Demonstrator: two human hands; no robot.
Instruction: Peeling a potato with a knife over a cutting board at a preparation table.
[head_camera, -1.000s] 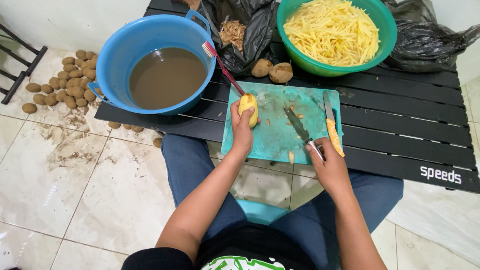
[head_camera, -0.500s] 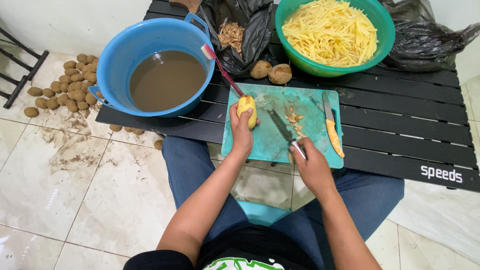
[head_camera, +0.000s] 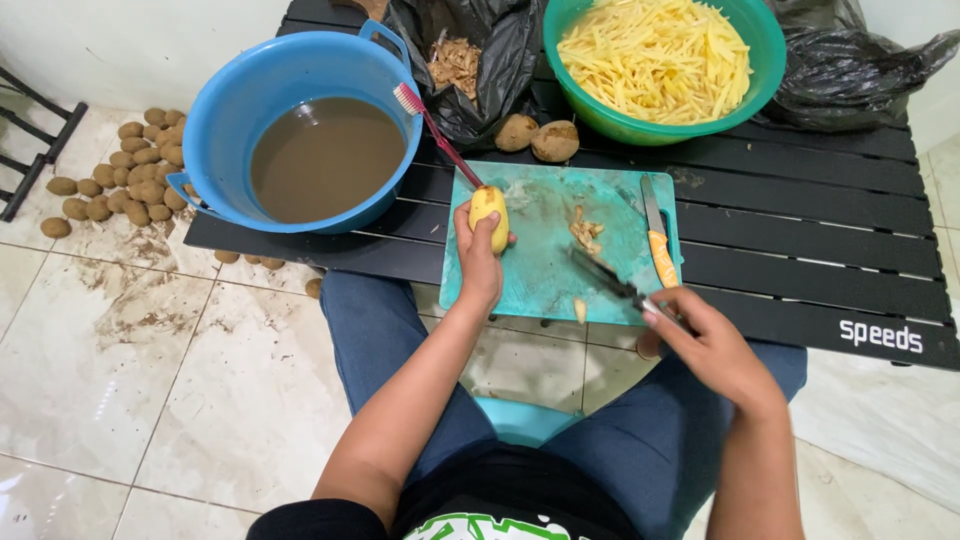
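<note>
Glossy marble floor tiles (head_camera: 150, 400) – mud-smeared, white wall (head_camera: 120, 40), black slatted table (head_camera: 800, 250)

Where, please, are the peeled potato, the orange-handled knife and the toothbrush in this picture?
peeled potato (head_camera: 489, 214), head view, on its yellow middle above the left hand's fingers.
orange-handled knife (head_camera: 661, 256), head view, on the orange handle.
toothbrush (head_camera: 436, 131), head view, on the red shaft below the bristles.

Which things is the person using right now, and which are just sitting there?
In use: left hand holding peeled potato; right hand holding peeler; cutting board.
Lying about: knife, toothbrush, blue basin, green bowl, floor potatoes.
</note>
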